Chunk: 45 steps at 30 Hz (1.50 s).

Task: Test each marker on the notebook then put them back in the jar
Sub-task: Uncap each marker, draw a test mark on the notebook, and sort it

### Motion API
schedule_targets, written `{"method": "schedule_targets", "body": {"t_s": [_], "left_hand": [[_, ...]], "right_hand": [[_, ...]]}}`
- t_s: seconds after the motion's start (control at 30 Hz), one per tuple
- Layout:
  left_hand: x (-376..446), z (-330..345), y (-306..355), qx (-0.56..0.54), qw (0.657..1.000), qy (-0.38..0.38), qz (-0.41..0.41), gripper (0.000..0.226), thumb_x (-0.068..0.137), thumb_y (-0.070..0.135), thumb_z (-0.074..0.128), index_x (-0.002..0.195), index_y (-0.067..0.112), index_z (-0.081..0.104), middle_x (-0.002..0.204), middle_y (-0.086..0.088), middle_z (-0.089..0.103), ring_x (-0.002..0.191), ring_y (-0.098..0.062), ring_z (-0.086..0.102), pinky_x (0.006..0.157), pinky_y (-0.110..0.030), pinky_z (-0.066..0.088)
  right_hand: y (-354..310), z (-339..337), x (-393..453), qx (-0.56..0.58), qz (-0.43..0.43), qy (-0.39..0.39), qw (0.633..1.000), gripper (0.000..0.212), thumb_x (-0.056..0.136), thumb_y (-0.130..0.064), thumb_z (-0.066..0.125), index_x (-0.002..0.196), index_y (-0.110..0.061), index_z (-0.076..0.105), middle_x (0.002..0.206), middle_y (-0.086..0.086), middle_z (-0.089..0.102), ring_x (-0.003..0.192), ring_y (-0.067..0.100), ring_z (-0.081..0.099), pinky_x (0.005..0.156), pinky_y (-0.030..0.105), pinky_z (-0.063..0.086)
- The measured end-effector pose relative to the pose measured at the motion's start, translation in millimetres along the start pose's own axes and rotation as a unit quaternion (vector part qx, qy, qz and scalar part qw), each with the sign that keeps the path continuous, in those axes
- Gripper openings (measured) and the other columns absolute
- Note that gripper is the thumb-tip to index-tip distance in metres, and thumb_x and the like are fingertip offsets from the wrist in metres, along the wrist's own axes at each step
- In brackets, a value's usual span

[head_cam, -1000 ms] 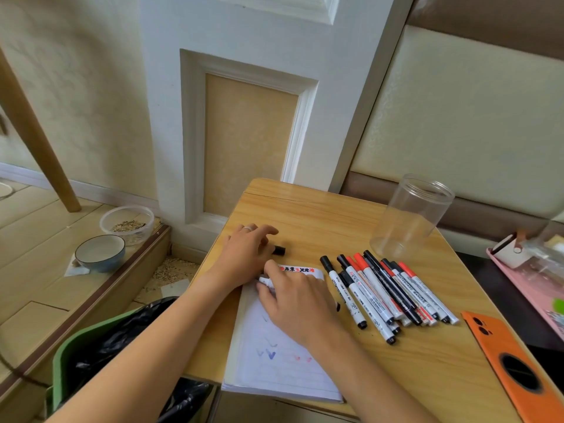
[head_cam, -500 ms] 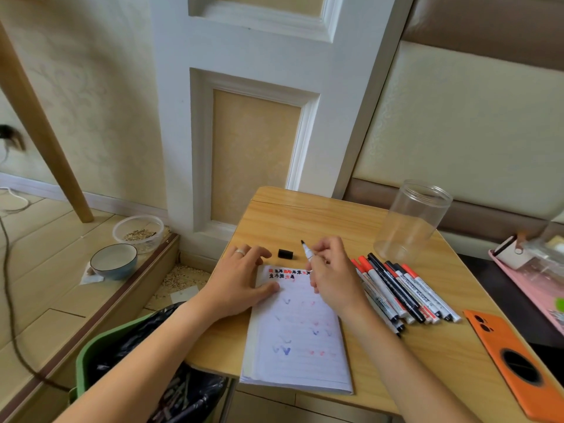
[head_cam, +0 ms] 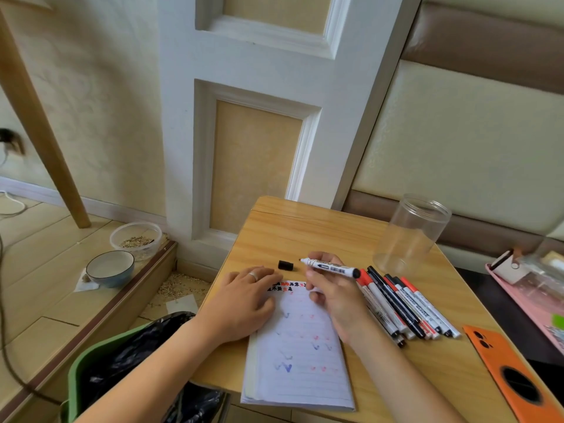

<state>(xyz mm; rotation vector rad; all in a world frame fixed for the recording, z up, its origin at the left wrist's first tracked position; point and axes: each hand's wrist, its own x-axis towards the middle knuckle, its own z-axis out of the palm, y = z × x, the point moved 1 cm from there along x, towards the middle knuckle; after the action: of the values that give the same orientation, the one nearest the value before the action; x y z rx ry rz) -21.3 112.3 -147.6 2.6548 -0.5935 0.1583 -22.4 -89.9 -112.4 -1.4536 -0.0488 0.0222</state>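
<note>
Hiding part of the notebook, the left hand lies flat on its top corner. The right hand grips an uncapped marker, tip toward the surface's left edge, perhaps just off the page. Its cap lies nearby; spare markers and the jar sit toward the right edge.

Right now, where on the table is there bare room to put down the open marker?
Bare wood lies behind the black cap, between the table back edge and the jar, and between the notebook and orange phone. Beside the right hand the marker pile crowds it.
</note>
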Motion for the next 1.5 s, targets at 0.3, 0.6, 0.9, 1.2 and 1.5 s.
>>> {"method": "schedule_targets", "body": {"t_s": [0.3,0.6,0.9,1.2,1.5], "left_hand": [[-6,1,0,0.041,0.998,-0.05,0.007,0.073,0.095,0.078,0.026,0.16,0.047,0.01,0.169,0.014,0.011,0.155,-0.005,-0.005,0.125,-0.038,-0.007],[-7,3,1,0.073,0.996,-0.057,0.008,0.073,0.095,0.077,0.019,0.16,0.046,0.007,0.17,0.012,0.007,0.155,-0.006,-0.009,0.126,-0.041,-0.007],[-7,3,-1,0.071,0.996,-0.054,0.013,0.077,0.087,0.08,0.008,0.158,0.05,0.008,0.169,0.01,0.012,0.156,-0.006,-0.005,0.126,-0.042,-0.005],[-7,4,0,0.075,0.996,-0.051,0.013,0.081,0.084,0.081,0.005,0.158,0.049,0.008,0.169,0.009,0.012,0.156,-0.009,-0.003,0.126,-0.042,-0.004],[-7,5,-1,0.077,0.996,-0.052,0.013,0.077,0.086,0.08,0.006,0.157,0.053,0.007,0.17,0.01,0.012,0.156,-0.01,-0.003,0.126,-0.043,-0.003]], "right_hand": [[-3,9,1,-0.098,-0.044,0.033,0.994,0.003,0.101,-0.014,0.06,0.099,-0.014,0.062,0.073,0.01,0.062,0.053,0.021,0.051,0.042,0.026,0.04],[10,6,5,-0.208,-0.011,0.086,0.974,0.022,0.097,-0.025,0.069,0.088,-0.01,0.057,0.057,0.009,0.058,0.038,0.024,0.051,0.038,0.025,0.036],[12,9,5,-0.241,-0.018,0.093,0.966,0.022,0.097,-0.023,0.067,0.083,-0.011,0.055,0.053,0.009,0.058,0.039,0.023,0.051,0.037,0.024,0.035],[11,11,4,-0.268,-0.016,0.087,0.959,0.02,0.096,-0.026,0.068,0.086,-0.012,0.057,0.054,0.007,0.059,0.04,0.021,0.051,0.039,0.025,0.037],[11,12,4,-0.255,-0.009,0.117,0.96,0.02,0.094,-0.022,0.069,0.085,-0.009,0.057,0.055,0.006,0.059,0.039,0.021,0.054,0.038,0.025,0.038]]}}
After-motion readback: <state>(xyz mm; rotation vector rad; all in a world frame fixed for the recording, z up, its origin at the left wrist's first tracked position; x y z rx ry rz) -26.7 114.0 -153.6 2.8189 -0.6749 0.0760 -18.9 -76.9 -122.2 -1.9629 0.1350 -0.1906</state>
